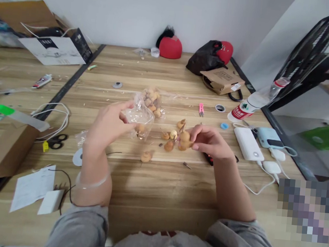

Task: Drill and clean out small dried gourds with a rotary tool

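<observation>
Nothing can be read clearly. The bottle has white characters on a red label, too blurred to make out; the box has illegible small print.

On the wooden table, scissors lie left of the small gourds, a power bank right.

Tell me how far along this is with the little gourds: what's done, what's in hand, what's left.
Done: several small dried gourds lie out on the wooden table. In hand: the right hand pinches a cluster of gourds, and the left hand holds a clear plastic bag. Left: more gourds sit heaped inside the bag.
</observation>
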A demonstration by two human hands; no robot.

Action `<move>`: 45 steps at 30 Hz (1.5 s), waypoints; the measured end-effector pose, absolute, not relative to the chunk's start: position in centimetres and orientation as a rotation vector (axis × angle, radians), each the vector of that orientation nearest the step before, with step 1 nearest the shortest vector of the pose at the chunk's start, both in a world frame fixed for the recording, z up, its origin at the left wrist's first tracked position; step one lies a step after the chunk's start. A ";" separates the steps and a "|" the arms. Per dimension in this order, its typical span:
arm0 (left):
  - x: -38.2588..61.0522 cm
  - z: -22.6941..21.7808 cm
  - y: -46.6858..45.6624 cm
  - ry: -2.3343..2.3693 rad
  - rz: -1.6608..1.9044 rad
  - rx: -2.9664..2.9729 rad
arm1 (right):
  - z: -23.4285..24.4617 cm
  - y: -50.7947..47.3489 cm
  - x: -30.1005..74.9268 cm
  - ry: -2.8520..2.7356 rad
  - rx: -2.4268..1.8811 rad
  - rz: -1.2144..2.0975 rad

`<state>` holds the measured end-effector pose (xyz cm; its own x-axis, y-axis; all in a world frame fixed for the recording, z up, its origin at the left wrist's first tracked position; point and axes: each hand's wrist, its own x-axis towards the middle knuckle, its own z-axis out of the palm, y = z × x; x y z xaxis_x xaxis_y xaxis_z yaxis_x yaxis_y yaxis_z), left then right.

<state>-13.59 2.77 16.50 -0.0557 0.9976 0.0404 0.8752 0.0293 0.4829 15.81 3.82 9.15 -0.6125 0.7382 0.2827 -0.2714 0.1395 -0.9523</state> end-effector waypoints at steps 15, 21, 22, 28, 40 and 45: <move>-10.3 15.7 0.8 1.620 0.368 2.170 | 11.4 0.2 9.9 -1.449 -0.447 1.446; -9.6 16.0 0.2 1.617 0.345 2.204 | 11.4 0.5 10.5 -1.247 -0.456 1.703; -9.6 16.1 0.1 1.615 0.344 2.204 | 11.3 0.6 10.6 -1.232 -0.440 1.725; -9.8 15.9 0.3 1.660 0.379 2.188 | 11.2 0.8 10.7 -1.164 -0.370 1.755; -11.0 17.1 0.7 1.867 0.369 1.976 | 8.5 5.4 13.7 -1.264 -0.818 1.251; -12.1 17.7 0.9 1.982 0.350 2.010 | 6.0 7.9 17.0 -1.725 -1.517 0.725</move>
